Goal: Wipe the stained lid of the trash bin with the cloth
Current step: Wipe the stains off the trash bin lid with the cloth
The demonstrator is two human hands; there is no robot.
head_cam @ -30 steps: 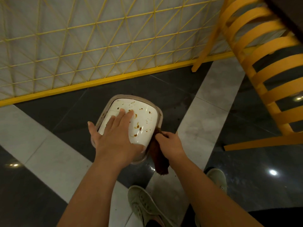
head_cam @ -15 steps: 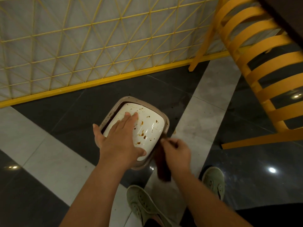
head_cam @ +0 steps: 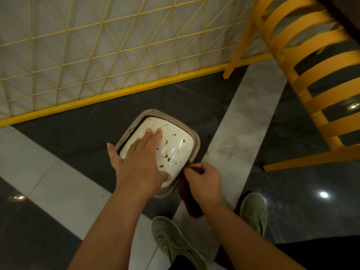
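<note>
In the head view, the trash bin (head_cam: 197, 140) is standing on the floor (head_cam: 48, 182) at the centre of the frame, its taupe rim showing around a white lid (head_cam: 179, 151). The lid is carrying brown stains (head_cam: 165, 155), scattered mostly over its right half and along its upper edge.

The left hand (head_cam: 138, 162) is lying palm down on the left part of the lid. Its fingers (head_cam: 153, 133) are stretched out straight and close together, pressing flat on the white surface and holding nothing. One outer digit is spreading off to the left past the bin's rim.

The right hand (head_cam: 204, 178) is sitting just below and right of the lid, at the bin's lower right edge. Its fingers are curling in and pinching the cloth (head_cam: 190, 203), a dark brown piece that is hanging down below the hand, beside the bin's wall. The pinched top of the cloth is meeting the rim; whether it is touching the white lid is not clear.

Two pale green shoes (head_cam: 171, 240) are showing at the lower middle of the frame. A yellow slatted chair (head_cam: 311, 75) is filling the upper right, and a yellow wire grid panel (head_cam: 97, 45) is running across the upper left.
</note>
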